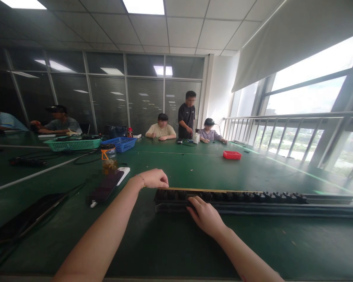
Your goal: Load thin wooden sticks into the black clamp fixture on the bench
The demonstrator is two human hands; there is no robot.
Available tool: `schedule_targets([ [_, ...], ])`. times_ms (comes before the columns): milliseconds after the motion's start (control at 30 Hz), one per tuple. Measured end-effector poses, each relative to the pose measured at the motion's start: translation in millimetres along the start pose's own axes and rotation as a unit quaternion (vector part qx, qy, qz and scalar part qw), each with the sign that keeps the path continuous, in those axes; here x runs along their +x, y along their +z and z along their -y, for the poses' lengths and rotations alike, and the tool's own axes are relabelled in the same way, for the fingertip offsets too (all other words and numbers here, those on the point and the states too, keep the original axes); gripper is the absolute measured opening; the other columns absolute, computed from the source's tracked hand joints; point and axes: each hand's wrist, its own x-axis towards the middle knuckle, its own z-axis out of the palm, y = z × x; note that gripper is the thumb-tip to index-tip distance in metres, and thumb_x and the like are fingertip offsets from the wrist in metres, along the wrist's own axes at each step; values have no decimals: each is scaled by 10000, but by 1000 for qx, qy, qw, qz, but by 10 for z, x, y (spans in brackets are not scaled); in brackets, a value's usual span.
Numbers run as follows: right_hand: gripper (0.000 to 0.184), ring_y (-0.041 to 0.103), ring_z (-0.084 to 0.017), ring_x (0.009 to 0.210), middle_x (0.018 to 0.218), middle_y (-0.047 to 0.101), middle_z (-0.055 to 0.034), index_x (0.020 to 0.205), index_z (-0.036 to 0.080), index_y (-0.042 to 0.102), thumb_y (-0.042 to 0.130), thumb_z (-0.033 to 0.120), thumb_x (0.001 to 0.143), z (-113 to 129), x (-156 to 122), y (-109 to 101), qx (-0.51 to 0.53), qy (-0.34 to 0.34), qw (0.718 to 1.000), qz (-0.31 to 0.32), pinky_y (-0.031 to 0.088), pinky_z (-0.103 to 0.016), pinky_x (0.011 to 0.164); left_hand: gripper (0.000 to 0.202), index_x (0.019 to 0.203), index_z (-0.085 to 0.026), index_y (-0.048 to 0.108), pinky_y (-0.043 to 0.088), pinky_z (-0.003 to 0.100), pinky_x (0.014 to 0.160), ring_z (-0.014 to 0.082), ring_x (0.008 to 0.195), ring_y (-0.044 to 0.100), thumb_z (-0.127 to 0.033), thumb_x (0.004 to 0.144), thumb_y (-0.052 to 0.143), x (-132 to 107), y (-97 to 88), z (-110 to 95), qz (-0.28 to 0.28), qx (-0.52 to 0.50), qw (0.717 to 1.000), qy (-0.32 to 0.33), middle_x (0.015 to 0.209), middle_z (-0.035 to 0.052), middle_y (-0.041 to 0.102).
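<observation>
A long black rail (241, 209) lies across the table in front of me, carrying a row of small dark parts (270, 196) along its top. Behind these runs a thin yellowish strip (200, 190). My left hand (153, 179) is at the rail's left end, fingers curled down and pressed together by the strip's end; what they pinch is hidden. My right hand (205, 215) grips the rail's near side, its fingers bent over the top among the dark parts and the thumb in front.
Left of my arm lie a dark phone (106, 186), a white item (123, 175) and a black flat device (23, 219) with a cable. Farther back are a jar (109, 156), a green basket (73, 145), a blue basket (120, 144) and a red tray (232, 155). Several people sit or stand beyond.
</observation>
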Motion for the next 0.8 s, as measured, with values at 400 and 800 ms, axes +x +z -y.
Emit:
schedule_targets([
  [400, 325, 582, -142, 778, 1032, 549, -65, 1096, 191, 463, 285, 341, 869, -14, -1, 5, -2, 6, 1000, 6, 404, -217, 575, 247, 785, -181, 644, 388, 179, 557, 112, 651, 556, -382, 673, 553, 18, 13, 59, 13, -51, 999, 9, 722, -6, 643],
  [800, 330, 578, -148, 827, 1057, 545, -68, 1120, 202, 459, 296, 336, 866, -4, 0, -3, 0, 15, 1000, 16, 417, -226, 629, 240, 822, -188, 656, 396, 187, 602, 133, 711, 585, -332, 651, 567, 16, -18, 50, -30, -33, 999, 4, 778, 10, 663],
])
